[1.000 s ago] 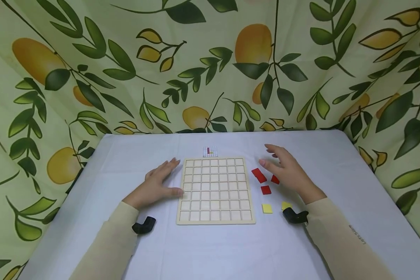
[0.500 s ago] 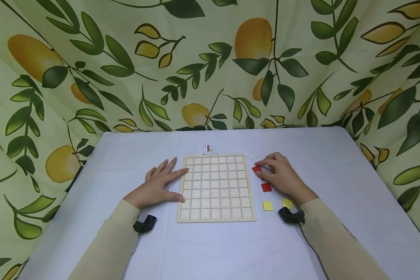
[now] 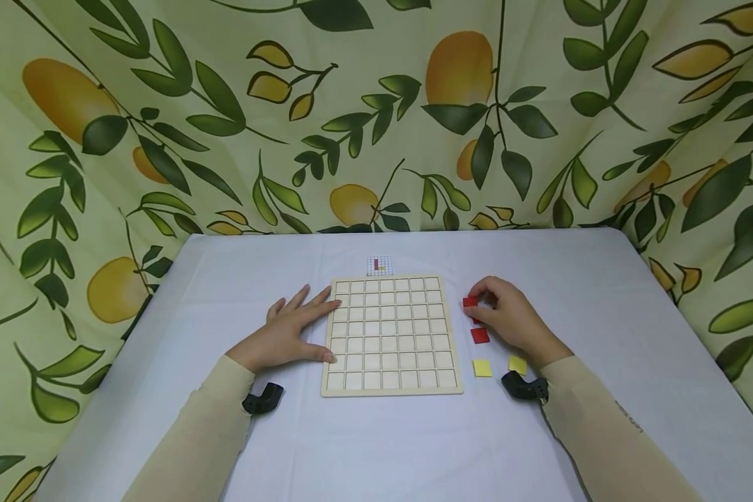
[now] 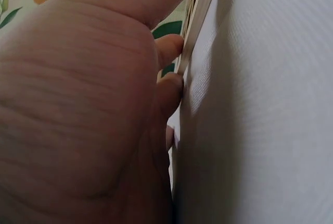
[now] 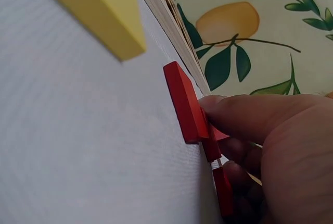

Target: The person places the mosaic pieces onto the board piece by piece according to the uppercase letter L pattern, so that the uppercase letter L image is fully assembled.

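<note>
Red tiles [image 3: 470,302] lay just right of the wooden grid board [image 3: 391,335] on the table [image 3: 376,439], and one was pinched between the curled fingers [image 5: 244,117] of the right hand [image 3: 508,317]. In the right wrist view several red pieces seemed to be gathered under the fingertips, though how many were actually gripped could not be told. Another red tile [image 3: 480,335] was seen nearer the person, apart from the hand, with two yellow tiles [image 3: 482,368] closer still. The left hand [image 3: 288,335] was laid flat with straight fingers against the board's left edge, holding nothing. A small pattern card [image 3: 379,265] was placed beyond the board's far edge.
</note>
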The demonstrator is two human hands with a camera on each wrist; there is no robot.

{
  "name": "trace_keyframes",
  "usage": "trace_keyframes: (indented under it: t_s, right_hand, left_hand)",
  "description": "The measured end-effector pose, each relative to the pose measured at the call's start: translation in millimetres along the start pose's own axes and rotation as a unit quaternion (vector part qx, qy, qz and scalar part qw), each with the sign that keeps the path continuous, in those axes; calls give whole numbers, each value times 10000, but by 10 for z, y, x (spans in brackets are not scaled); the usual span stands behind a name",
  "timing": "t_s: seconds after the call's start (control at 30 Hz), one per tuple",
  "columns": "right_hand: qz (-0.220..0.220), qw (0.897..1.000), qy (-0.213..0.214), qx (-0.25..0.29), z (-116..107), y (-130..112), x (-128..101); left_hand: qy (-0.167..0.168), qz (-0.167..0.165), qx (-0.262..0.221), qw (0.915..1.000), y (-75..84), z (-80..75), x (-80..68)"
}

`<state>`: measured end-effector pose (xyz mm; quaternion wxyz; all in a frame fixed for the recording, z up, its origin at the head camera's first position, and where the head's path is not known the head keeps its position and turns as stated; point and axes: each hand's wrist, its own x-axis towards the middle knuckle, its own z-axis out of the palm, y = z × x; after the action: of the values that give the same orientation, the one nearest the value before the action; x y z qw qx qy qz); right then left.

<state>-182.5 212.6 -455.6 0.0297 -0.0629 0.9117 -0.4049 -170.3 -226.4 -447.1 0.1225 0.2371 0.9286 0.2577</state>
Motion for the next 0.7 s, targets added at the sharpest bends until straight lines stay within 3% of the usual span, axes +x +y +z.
trace_keyframes:
  t_s: [0.47, 0.7]
  right_hand:
    - [-93, 9972, 312, 679, -12, -102, -67]
    - [-170, 9949, -44, 996, 33, -366, -140]
  left_hand:
    - [-87, 61, -59, 9999, 6, 28, -6]
    - [-165, 43, -5, 9999, 36, 6, -10]
